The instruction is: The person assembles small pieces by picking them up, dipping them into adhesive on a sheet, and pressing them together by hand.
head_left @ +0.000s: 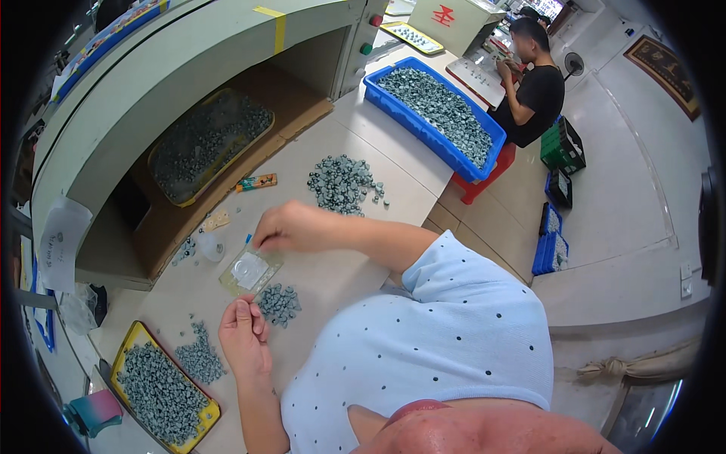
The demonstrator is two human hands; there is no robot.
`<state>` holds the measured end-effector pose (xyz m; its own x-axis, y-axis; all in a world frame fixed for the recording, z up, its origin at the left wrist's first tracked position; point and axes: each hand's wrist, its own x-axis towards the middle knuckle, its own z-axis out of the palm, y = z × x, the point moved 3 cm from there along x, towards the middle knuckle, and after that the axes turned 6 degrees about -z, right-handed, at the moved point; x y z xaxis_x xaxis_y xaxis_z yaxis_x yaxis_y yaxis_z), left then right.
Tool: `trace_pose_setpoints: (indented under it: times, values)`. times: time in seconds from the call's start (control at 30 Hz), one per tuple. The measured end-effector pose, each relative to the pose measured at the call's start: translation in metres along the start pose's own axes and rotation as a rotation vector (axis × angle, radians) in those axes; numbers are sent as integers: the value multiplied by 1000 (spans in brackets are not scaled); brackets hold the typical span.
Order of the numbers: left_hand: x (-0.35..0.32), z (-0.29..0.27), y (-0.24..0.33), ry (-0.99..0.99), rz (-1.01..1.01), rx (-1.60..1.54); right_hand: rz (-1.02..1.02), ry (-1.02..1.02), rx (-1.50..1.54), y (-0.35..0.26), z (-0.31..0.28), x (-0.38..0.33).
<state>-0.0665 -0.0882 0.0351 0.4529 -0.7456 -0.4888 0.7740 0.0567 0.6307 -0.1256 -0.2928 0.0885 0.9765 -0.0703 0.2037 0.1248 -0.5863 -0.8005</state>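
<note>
A clear, yellowish flat plate [233, 281] with a whitish round patch lies on the table before me. My right hand [291, 227] is over its far edge with fingertips pinched together; what they hold, if anything, is hidden. A small blue tip shows beside those fingers. At the plate's near corner, my left hand [246, 329] has its thumb and forefinger closed, and the contents of that pinch are too small to name. A small pile of grey-green stones [279, 304] lies beside the left fingertips. Beyond my right forearm spreads a larger heap of similar stones [340, 181].
A yellow tray [214, 415] of stones stands near left, beside a loose stone pile [200, 354]. Another tray [270, 121] sits inside the grey cabinet [189, 45]. A blue bin [469, 170] of stones stands far right, near a seated person [533, 83]. An orange packet [257, 182] lies by the cabinet.
</note>
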Motion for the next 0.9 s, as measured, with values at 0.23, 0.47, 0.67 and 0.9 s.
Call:
trace_pose_setpoints:
  times: [0.23, 0.47, 0.67, 0.9]
  values:
    - [6, -1, -5, 120, 29, 96, -311, 15, 145, -13, 49, -6]
    - [6, -13, -1, 208, 51, 169, -441, 24, -47, -10, 63, -5]
    - [15, -34, 2, 205, 60, 185, -554, 50, -155, 0, 80, 10]
    - [14, -66, 16, 157, 182, 17, -563, 116, -499, 19, 90, 31]
